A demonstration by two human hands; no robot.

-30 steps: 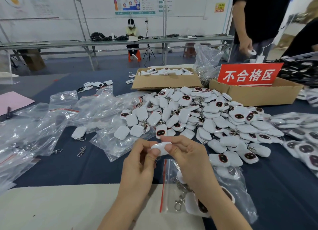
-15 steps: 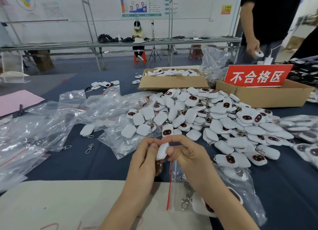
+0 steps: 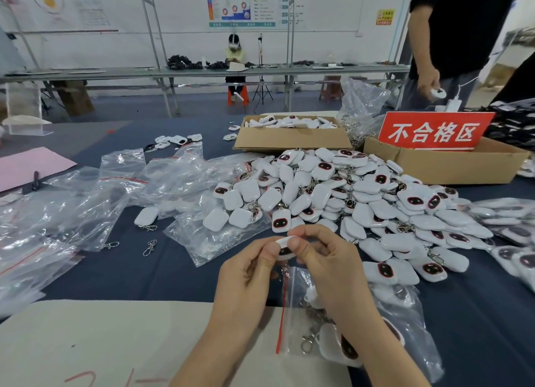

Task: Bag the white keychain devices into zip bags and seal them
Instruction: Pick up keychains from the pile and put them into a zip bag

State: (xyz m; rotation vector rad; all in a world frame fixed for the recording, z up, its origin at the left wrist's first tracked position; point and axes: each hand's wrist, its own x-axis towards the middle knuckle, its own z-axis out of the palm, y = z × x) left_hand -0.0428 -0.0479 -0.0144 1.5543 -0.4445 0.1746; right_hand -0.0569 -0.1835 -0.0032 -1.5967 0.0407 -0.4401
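I see white wall [image 3: 115, 48] with printed posters [image 3: 243, 8] | long grey workbench [image 3: 115, 73] across the back | blue-grey floor [image 3: 130, 105] | tripod [image 3: 262, 88] and orange stool [image 3: 237, 96] by bench | light even, bright

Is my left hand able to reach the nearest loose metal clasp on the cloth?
Probably, once freed: the left hand and right hand pinch a device; only flat cloth and a bag corner lie before the clasp.

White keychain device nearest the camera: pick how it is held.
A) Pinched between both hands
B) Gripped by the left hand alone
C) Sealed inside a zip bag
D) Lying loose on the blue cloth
A: the left hand and the right hand both pinch the white keychain device, which is outside the zip bag lying under the right wrist.
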